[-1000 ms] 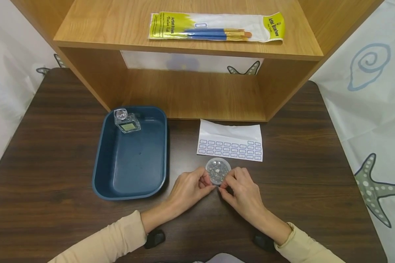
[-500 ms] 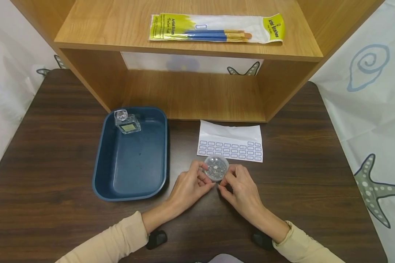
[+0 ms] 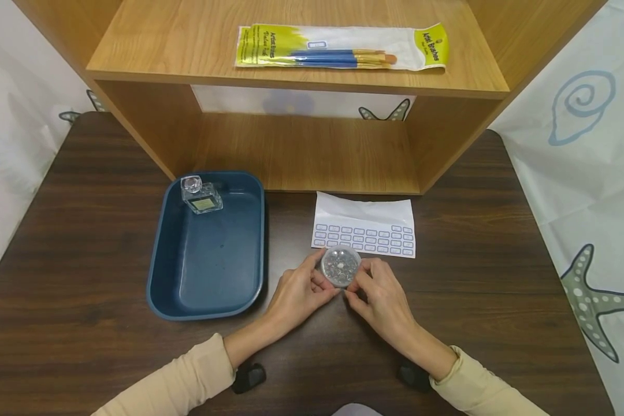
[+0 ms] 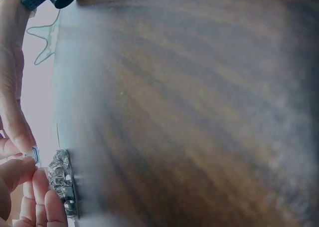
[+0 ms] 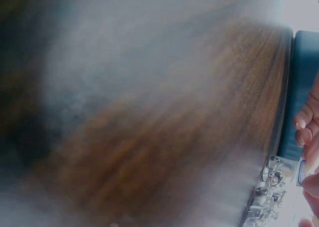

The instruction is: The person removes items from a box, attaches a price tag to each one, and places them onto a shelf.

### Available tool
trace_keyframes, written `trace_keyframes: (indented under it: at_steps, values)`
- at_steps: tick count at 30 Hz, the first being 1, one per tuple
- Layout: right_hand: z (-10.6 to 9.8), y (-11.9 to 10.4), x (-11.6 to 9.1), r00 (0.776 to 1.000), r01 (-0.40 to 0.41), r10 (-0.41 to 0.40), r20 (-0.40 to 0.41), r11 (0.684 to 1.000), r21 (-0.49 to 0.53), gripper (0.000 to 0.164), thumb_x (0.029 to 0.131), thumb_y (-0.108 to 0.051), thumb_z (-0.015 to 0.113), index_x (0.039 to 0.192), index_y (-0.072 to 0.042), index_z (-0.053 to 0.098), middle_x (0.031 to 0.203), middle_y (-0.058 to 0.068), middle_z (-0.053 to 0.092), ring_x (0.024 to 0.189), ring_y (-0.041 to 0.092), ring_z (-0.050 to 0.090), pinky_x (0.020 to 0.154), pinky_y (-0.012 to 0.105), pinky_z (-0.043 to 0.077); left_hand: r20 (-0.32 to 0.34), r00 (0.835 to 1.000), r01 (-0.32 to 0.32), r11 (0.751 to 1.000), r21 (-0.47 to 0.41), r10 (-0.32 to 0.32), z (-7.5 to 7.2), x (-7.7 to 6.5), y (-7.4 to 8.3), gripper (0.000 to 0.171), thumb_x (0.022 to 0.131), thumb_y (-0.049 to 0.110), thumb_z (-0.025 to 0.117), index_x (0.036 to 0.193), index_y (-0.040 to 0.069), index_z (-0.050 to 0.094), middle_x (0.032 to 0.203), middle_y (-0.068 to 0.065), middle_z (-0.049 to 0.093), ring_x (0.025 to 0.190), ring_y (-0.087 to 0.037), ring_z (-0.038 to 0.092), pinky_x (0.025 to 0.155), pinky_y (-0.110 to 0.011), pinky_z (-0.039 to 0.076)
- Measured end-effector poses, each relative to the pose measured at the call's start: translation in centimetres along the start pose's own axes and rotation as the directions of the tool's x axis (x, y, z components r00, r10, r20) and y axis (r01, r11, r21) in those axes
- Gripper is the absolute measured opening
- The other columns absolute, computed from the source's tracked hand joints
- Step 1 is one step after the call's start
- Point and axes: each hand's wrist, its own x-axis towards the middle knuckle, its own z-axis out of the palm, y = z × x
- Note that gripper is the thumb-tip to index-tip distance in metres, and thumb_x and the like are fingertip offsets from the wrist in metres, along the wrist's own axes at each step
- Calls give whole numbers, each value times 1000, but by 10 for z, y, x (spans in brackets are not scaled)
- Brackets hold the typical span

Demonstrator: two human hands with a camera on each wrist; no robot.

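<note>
A clear round container [image 3: 341, 266] of small silvery metal pieces stands between the two hands on the dark table. My left hand [image 3: 297, 294] holds its left side, the index finger along the rim and the thumb at the near edge. A small blue-bordered label sticker [image 4: 35, 154] shows at the fingertips beside the container in the left wrist view. My right hand [image 3: 382, 294] pinches this label with thumb and index finger, close to the container's near right edge. In the right wrist view the silvery pieces [image 5: 266, 192] show through the clear wall.
Behind the container lies a sheet of blue-bordered labels [image 3: 364, 222]. At left a blue tray [image 3: 221, 271] holds a glass bottle [image 3: 203, 199]. A wooden shelf unit [image 3: 307, 153] stands at the back, with a packet of artist brushes [image 3: 343, 49] on its upper board.
The container has shifted slightly left and away from the person. The left index finger has lifted, then come down along the container's left rim. The right hand has barely moved.
</note>
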Motion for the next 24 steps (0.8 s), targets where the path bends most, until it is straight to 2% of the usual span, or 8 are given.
trace_keyframes:
  at_steps: [11, 24]
  values:
    - [2, 1, 2, 1000, -2, 2, -11, 1000, 10, 38, 61, 5, 92, 74, -9, 60, 93, 8, 59, 90, 25, 56, 75, 38, 49, -21, 1000, -4, 999, 43, 5, 0, 2, 0, 70, 77, 8, 88, 139, -4, 56, 72, 3, 76, 65, -9, 70, 70, -28, 57]
    - [3, 1, 4, 1000, -9, 8, 2, 1000, 27, 39, 60, 7, 92, 73, -9, 58, 93, 8, 58, 91, 25, 56, 78, 38, 48, -19, 1000, 16, 998, 56, -15, -2, 3, -1, 69, 77, 11, 90, 137, -2, 58, 71, 3, 75, 65, -9, 69, 67, -26, 53]
